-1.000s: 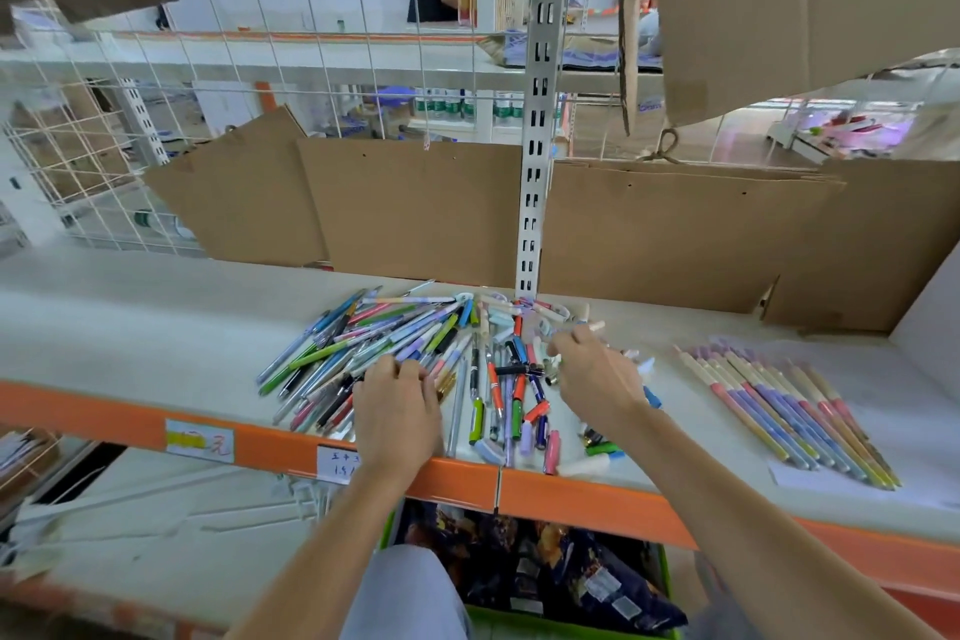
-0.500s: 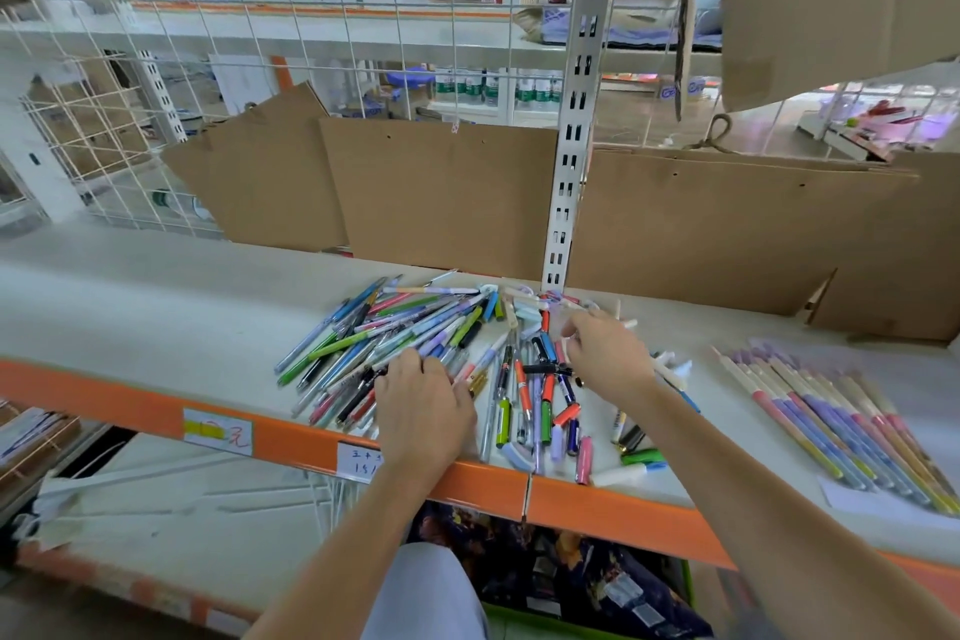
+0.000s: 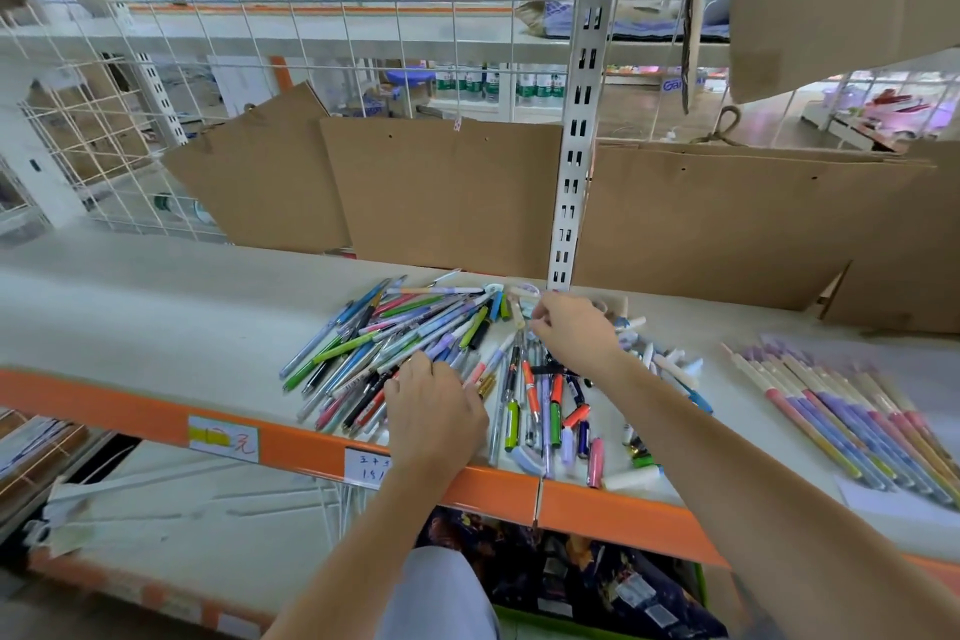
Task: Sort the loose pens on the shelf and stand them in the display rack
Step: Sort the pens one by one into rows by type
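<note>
A heap of loose coloured pens [image 3: 415,343] lies on the pale shelf [image 3: 156,307]. My left hand [image 3: 434,408] rests palm down on the near side of the heap, its fingers lying on the pens. My right hand [image 3: 574,333] reaches over the far part of the heap near the metal post. Its fingertips are curled together and pinch a pale pen [image 3: 531,322]. More pens and caps [image 3: 550,411] lie between and below my hands. A neat row of pastel pens [image 3: 841,416] lies apart at the right. No display rack is in view.
Brown cardboard panels [image 3: 441,192] line the back of the shelf around a slotted metal post [image 3: 574,146]. The shelf's orange front edge [image 3: 130,411] carries paper price labels [image 3: 223,439]. Below it stands a green crate of packets [image 3: 597,582]. A person stands behind the wire grid.
My right hand has moved away from me, toward the far end of the heap by the post. My left hand has stayed on the pens.
</note>
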